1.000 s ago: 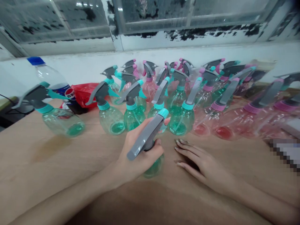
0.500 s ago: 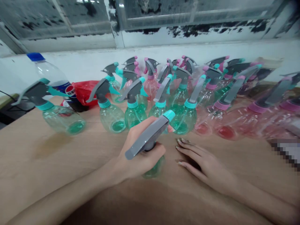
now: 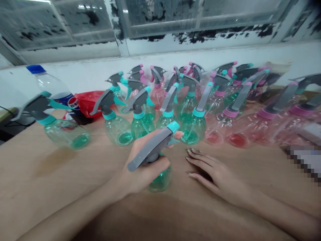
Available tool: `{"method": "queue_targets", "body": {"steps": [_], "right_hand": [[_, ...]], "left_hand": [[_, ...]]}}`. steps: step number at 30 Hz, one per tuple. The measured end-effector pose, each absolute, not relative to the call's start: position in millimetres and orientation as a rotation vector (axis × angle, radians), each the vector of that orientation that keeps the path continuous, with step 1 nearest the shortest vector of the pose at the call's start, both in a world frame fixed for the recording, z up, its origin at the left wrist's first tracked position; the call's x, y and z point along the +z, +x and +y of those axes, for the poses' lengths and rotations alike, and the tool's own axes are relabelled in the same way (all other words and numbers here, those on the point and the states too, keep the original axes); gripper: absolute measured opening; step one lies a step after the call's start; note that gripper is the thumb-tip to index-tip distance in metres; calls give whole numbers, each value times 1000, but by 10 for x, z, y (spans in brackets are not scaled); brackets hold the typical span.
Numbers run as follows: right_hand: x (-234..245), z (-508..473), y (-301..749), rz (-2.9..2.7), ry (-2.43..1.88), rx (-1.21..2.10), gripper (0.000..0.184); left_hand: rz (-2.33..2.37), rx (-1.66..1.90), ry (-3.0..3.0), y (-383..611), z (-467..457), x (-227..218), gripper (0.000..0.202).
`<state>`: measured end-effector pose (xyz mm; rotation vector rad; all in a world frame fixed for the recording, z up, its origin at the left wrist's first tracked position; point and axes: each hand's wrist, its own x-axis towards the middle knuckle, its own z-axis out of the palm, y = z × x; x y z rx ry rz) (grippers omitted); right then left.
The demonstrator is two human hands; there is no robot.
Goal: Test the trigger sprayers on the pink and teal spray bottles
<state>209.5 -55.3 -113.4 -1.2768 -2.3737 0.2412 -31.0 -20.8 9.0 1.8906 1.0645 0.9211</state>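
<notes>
My left hand [image 3: 136,177] is wrapped round the neck of a green spray bottle [image 3: 160,180] with a grey trigger head and turquoise nozzle. The bottle's base is close to the table in front of me; whether it touches cannot be made out. The nozzle points away from me, slightly to the right, and my fingers hide the collar. To the right of that bottle, my right hand [image 3: 217,172] lies palm down on the wooden table [image 3: 100,167], fingers stretched out and holding nothing.
Several green spray bottles [image 3: 193,129] stand beyond my hands, with pink spray bottles [image 3: 237,134] to the right. One green spray bottle [image 3: 66,132] is apart at the left. Behind it are a blue-capped soda bottle [image 3: 54,83] and a red plastic bag [image 3: 91,102]. A pixelated patch covers something at right.
My left hand has shifted slightly left with the spray bottle, and more of its green body shows. The view has moved a little; my right hand stays flat on the table.
</notes>
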Motion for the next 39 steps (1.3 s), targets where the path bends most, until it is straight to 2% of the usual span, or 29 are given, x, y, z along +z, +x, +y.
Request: {"method": "queue_targets", "body": {"steps": [11,25,39], "right_hand": [[-1143,-555,2092,-2360,-1280,241,42],[-1129,-549,2087,-2392,-1278,196,42],[-1137,-559,2095,-2378,-1289,223,43]], "left_hand": [[967,886,1821,-292,-201,52,52],[1061,850,1859,-306,-202,36,52],[1105,840,1849,-342,-161,34,21]]}}
